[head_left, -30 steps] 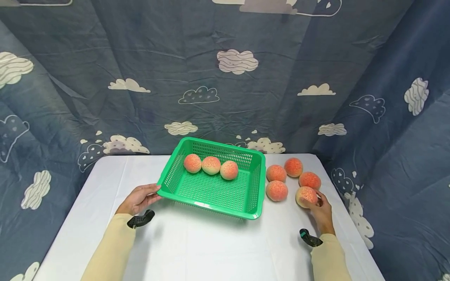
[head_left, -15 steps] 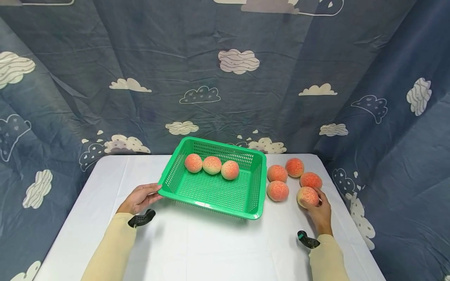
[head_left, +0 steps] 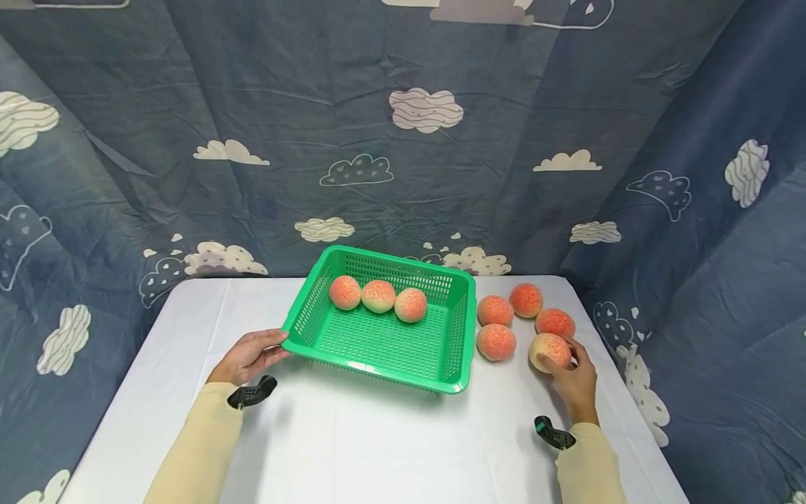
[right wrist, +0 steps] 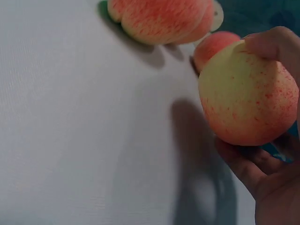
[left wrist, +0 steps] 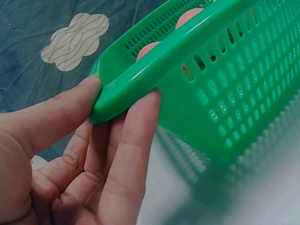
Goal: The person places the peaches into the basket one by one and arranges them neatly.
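Beyond both grips I have a dark blue backdrop printed with pale clouds. Below them I see the white table. The green basket sits to the right of my left grip and spreads between the 2 hands. I have the left hand pinching its near left corner, thumb on the outer edge of the rim and fingers beneath, the gap only as wide as the rim. With the right hand I hold a peach, thumb and fingers parted by its width and curled round it; I cannot tell whether it touches the table. The 4 loose peaches lie near the right grip: 1 just beyond the held fruit, 1 farther beyond, and 2 to its left, beside the basket. I count 3 peaches in a row inside the basket, beyond the left grip.
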{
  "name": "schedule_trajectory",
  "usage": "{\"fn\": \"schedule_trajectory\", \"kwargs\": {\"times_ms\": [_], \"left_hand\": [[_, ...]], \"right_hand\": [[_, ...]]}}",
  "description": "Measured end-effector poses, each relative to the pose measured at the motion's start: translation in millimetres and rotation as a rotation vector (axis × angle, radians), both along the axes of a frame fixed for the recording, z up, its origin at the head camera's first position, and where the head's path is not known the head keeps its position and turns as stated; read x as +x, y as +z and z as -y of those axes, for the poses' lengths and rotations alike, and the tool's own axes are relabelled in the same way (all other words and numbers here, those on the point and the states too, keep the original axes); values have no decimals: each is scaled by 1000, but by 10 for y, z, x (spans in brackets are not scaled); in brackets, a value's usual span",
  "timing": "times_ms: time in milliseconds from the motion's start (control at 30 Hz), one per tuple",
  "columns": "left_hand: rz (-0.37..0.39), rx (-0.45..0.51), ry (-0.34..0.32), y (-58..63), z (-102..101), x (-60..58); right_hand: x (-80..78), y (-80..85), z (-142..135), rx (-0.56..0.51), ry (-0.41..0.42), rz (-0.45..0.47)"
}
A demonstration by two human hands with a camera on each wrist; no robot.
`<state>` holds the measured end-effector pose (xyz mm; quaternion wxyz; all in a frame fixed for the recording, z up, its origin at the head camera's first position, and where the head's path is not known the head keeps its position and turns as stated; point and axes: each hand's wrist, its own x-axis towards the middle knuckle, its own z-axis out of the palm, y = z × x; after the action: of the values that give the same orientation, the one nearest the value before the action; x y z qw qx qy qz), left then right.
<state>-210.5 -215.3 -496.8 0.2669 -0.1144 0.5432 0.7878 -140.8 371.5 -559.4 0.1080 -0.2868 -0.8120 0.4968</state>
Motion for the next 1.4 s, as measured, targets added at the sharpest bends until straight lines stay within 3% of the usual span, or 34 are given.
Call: {"fn": "schedule_trajectory", "kwargs": {"times_ms": [167, 467, 700, 933, 1400], "left_hand": [[-5, 6, 5, 11, 14, 2], [-14, -2, -3, -6, -3, 2], [-26, -24, -4, -18, -9, -12], [-30, -5, -2, -21, -5, -5], [-31, 5, -10, -24, 3, -3]], "right_hand": [[-4, 155, 42, -23, 49, -45], [-40, 544, 192, -67, 229, -36], [-151, 800, 425, -110, 304, -113], [-354, 931, 720, -138, 445, -243], [-730, 1100, 1386, -220, 584, -288]]}}
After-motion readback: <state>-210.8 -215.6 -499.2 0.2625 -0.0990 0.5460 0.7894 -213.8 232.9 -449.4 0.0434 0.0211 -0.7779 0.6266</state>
